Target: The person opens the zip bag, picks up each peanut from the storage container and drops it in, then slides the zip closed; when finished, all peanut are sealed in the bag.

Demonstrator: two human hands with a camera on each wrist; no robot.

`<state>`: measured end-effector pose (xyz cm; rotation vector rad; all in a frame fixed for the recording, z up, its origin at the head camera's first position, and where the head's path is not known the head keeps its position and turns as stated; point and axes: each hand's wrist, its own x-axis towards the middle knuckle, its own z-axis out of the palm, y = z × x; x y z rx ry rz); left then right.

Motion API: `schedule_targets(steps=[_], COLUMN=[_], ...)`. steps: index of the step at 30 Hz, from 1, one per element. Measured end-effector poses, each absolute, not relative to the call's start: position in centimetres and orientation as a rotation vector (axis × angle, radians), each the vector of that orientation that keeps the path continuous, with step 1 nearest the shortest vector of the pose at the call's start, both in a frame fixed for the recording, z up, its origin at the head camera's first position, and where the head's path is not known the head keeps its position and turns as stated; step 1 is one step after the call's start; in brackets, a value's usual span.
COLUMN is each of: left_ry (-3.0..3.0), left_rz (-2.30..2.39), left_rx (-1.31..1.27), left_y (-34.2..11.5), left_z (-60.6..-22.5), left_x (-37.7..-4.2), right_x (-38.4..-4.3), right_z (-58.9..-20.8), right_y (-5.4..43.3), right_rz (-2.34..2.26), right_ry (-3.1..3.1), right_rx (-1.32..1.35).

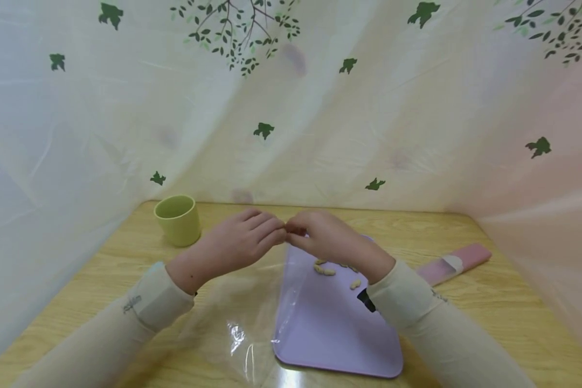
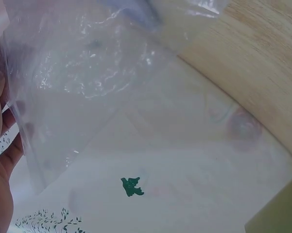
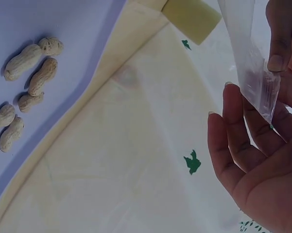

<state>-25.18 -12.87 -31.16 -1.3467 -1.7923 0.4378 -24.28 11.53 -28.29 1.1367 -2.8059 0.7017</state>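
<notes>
Over the far end of the lilac tray [image 1: 337, 334], my left hand [image 1: 242, 240] and right hand [image 1: 327, 240] meet fingertip to fingertip. Between them they pinch the top edge of a clear plastic bag [image 1: 237, 334], which hangs down toward me, overlapping the tray's left side. Wrinkled and see-through, the bag [image 2: 87, 73] fills much of the left wrist view. In the right wrist view, fingers and a thumb are close about a corner of the bag [image 3: 257, 82]. Several peanuts [image 3: 26, 63] in their shells lie on the tray, partly hidden by my right arm.
A yellow-green cup [image 1: 178, 223] stands at the table's back left. Right of the tray lies a long pink packet [image 1: 470, 256] with a pale band. A pale curtain [image 1: 291, 134] printed with green birds and leafy branches surrounds the wooden table [image 1: 92, 291].
</notes>
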Motion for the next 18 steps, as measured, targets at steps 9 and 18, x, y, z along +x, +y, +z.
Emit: schedule_targets(steps=[9, 18], left_ry=[-1.775, -1.699], left_rz=[0.459, 0.401], left_rx=[-1.357, -1.329], left_y=[-12.2, -11.1], left_z=[-31.5, -32.7], left_x=[-24.7, -24.4], right_x=[-24.4, -24.5], right_z=[-28.8, -29.2], right_y=[11.7, 12.0], right_rz=[0.680, 0.676], right_ry=[-2.825, -2.878], right_rx=[1.069, 0.928])
